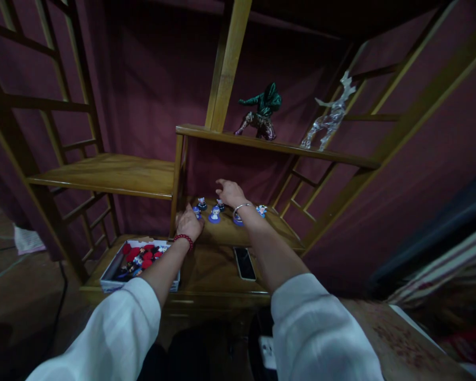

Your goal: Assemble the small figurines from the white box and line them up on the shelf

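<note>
My left hand (189,224), with a red bead bracelet, is at the left end of the lower shelf, its fingers apart. Right beside it stands a small purple figurine (197,212), partly covered by the hand; whether they touch I cannot tell. My right hand (230,193), wearing a silver bangle, reaches over the shelf with fingers stretched leftward and nothing visible in them. Just below its fingers is a dark-based figurine (220,205). Another dark-based figurine (202,203) and a purple-and-white figurine (214,214) stand between my hands. A further purple figurine (238,218) is partly hidden by my right wrist.
A box (107,282) of red and dark small figures stands at lower left. A phone (245,263) lies on the lower ledge. On the upper shelf (293,145) are a green crouching statue (264,108) and a clear deer figure (331,119). A blue-and-white figurine (261,210) stands farther right.
</note>
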`<state>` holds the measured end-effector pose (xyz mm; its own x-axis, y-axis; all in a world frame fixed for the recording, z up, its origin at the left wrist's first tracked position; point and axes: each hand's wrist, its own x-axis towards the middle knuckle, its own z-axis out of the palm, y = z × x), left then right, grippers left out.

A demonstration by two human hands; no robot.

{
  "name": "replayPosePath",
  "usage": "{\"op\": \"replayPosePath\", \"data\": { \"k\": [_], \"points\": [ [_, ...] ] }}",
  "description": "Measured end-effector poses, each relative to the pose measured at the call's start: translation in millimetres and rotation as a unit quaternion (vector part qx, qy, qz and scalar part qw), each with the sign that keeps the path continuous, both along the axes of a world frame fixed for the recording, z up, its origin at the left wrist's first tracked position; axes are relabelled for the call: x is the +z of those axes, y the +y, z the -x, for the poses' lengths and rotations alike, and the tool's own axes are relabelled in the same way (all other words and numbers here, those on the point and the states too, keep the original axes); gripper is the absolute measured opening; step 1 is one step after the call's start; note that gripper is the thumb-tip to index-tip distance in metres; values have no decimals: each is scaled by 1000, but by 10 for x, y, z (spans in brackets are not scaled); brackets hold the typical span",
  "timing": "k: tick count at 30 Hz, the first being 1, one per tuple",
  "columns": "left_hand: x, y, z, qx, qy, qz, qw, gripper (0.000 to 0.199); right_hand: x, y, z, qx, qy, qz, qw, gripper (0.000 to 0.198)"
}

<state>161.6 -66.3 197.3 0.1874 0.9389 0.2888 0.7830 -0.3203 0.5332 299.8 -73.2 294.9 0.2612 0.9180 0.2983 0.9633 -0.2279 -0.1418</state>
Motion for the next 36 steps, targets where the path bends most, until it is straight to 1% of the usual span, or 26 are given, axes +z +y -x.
{"op": "replayPosePath", "data": {
  "k": [3, 6, 13, 16, 21, 24, 30, 36],
  "points": [
    [-17, 12, 4, -2, -4, -1, 1000, 68, -2, -211, -58, -13, 19, -56, 998, 37],
    [-40, 29, 5, 1, -5, 0, 1000, 69, -100, -410, -144, -21, 25, -114, 993, 36],
    [-41, 17, 8, 2, 0, 5, 1000, 66, -534, -800, -326, -84, 56, -179, 979, 43],
    [-40, 12, 5, 7, 1, 6, 1000, 65, -714, -903, -372, -113, 86, -187, 972, 45],
    [-42, 12, -2, 8, 9, -3, 1000, 65, -968, -900, -445, -124, 129, -162, 970, 48],
    [-53, 18, -4, 12, 14, -11, 1000, 65, -1047, -843, -463, -124, 147, -140, 971, 51],
    [-80, 40, 1, -6, 8, -39, 999, 65, -1029, -774, -440, -134, 156, -104, 973, 53],
    [-92, 61, -11, 4, 14, -35, 999, 65, -979, -707, -409, -165, 131, -75, 975, 57]
  ]
}}
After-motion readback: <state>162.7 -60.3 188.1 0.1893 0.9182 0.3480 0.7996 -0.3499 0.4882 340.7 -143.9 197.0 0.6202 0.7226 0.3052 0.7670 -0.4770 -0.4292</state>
